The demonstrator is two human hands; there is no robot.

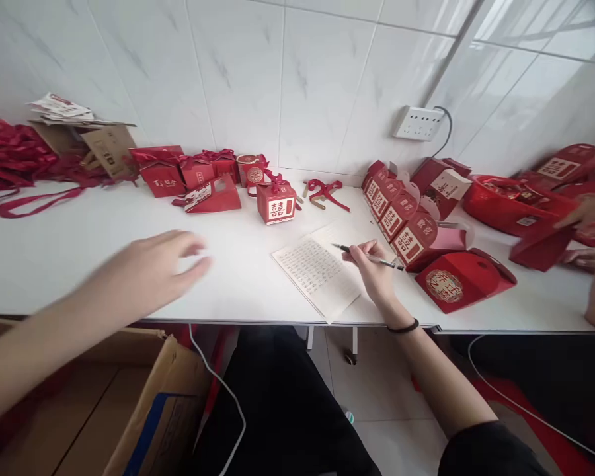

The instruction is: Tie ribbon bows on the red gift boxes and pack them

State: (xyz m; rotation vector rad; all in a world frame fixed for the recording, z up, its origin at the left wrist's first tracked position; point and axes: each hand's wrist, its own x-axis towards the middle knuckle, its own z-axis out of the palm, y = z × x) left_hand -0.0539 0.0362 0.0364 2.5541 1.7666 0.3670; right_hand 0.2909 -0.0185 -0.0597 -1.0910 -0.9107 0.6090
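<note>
My right hand (374, 270) rests on the white table (79, 244) and holds a dark pen (371, 258) in a writing grip, its tip over a sheet of paper (320, 271) covered with small written characters. My left hand (161, 264) hovers over the bare table to the left, fingers stretched out and a little blurred, holding nothing. A small red gift box (276, 201) with a gold character stands behind the paper.
Folded red gift boxes (399, 215) lie in a row right of the paper, and a flat red box (463, 279) lies nearer. Red ribbons (10, 155) pile at far left. Another person's hands (592, 208) work at the right edge. A cardboard carton (163, 410) stands under the table.
</note>
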